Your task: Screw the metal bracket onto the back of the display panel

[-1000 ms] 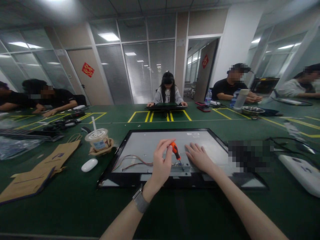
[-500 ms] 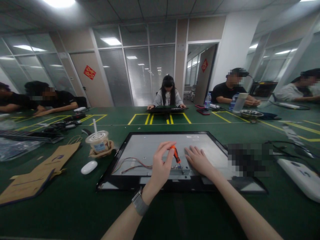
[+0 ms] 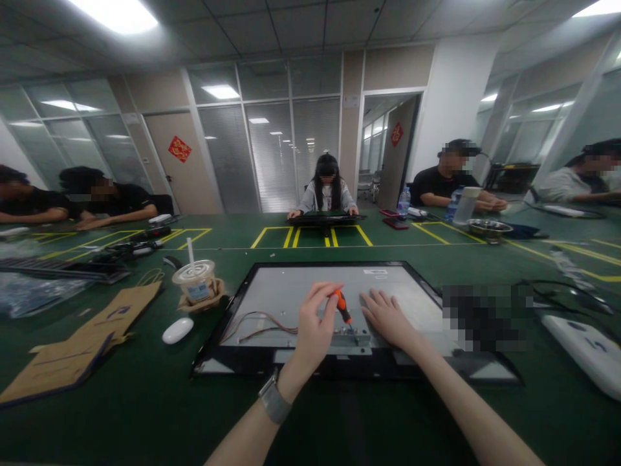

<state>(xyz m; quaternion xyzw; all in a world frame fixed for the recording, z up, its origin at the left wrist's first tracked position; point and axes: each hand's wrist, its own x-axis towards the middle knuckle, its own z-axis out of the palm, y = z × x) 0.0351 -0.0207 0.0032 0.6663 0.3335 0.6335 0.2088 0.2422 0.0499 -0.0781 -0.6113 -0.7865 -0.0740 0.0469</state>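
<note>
A monitor panel [image 3: 291, 288] lies face down on the green table in front of me, its grey metal back up inside a black frame. My left hand [image 3: 314, 327] pinches the orange handle of a small screwdriver [image 3: 342, 307], whose tip points down at a metal bracket [image 3: 349, 336] near the panel's front edge. My right hand [image 3: 388, 317] rests flat on the panel just right of the screwdriver, fingers stretched out. Thin coloured wires [image 3: 257, 323] run across the panel to the left of my left hand.
Left of the panel stand a lidded drink cup with a straw [image 3: 195, 279], a white mouse [image 3: 177, 330] and a brown paper bag [image 3: 72, 336]. A white device [image 3: 587, 346] and cables lie at the right. Other people sit around the table, one opposite me.
The view has tilted up slightly, so everything sits a little lower. My hands keep their places on the panel; the left fingers shift slightly on the screwdriver handle.
</note>
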